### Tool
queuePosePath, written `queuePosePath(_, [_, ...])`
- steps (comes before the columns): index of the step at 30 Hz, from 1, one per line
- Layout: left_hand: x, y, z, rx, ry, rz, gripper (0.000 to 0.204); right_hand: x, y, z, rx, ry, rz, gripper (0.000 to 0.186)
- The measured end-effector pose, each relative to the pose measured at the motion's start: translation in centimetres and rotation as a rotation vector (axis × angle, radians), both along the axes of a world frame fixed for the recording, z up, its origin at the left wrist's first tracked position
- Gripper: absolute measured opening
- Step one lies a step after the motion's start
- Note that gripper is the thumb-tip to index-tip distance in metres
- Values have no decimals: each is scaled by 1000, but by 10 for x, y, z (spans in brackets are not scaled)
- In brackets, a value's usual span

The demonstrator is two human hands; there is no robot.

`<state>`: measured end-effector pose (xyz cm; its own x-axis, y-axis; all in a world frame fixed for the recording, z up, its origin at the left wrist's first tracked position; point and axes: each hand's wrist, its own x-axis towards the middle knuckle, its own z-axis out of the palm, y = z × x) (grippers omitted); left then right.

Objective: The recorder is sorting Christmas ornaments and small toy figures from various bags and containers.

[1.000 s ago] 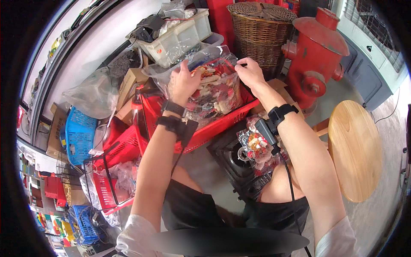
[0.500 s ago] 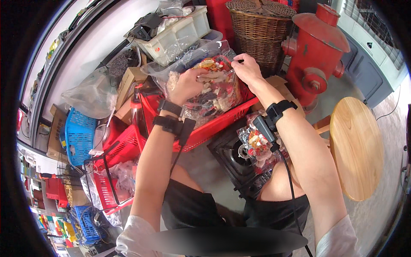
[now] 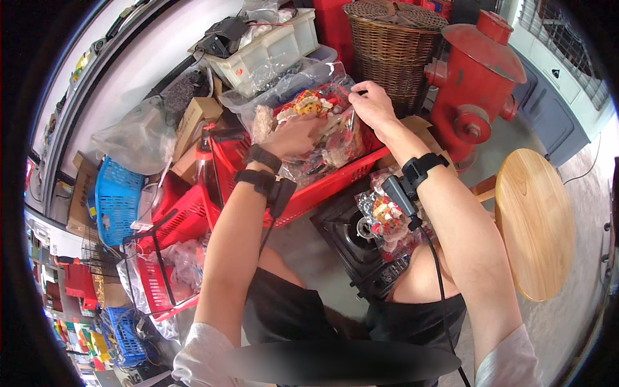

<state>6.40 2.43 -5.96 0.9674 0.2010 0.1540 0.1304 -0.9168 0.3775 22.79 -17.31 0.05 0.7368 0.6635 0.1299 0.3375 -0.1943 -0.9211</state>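
A clear plastic bag [image 3: 306,169] full of small soft-looking red, white and yellow pieces lies in a red plastic basket [image 3: 322,199]. My left hand [image 3: 300,137] is inside the bag's mouth, fingers stretched out over the pieces, their tips partly lost among them. With thumb and fingers pinched together, my right hand [image 3: 373,106] holds the bag's rim at the far right. An orange-and-yellow piece [image 3: 308,106] shows just beyond my left fingers; a fuzzy beige one [image 3: 262,122] is left of them.
Below my right wrist, a bag of similar pieces [image 3: 389,219] lies on a black portable stove [image 3: 342,222]. Around stand a wicker basket [image 3: 387,51], red hydrant [image 3: 474,77], round wooden stool top [image 3: 536,226], white bin [image 3: 274,58], blue basket [image 3: 118,200] and glass bottle [image 3: 205,171].
My left hand has slid right and slightly down across the bag's contents, uncovering the orange-and-yellow piece and the beige one. My right hand keeps its pinch on the rim.
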Motion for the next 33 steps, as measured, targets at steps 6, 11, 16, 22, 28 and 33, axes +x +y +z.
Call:
queuePosePath(6, [7, -12, 3, 409, 85, -114, 45, 13, -14, -1, 81, -32, -10, 32])
queuePosePath(11, [28, -31, 15, 139, 462, -106, 38, 17, -14, -9, 122, -8, 21, 30])
queuePosePath(16, [27, -62, 26, 396, 644, 62, 37, 16, -12, -6, 215, 59, 77, 30])
queuePosePath(22, [14, -62, 23, 415, 215, -82, 37, 35, -4, -26, 199, -38, -46, 30])
queuePosePath(28, [-9, -85, 82, 189, 253, 165, 35, 30, 1, -17, 171, -23, -118, 35])
queuePosePath(33, [-54, -36, 88, 313, 374, -24, 21, 10, 15, -6, 185, 11, -58, 32])
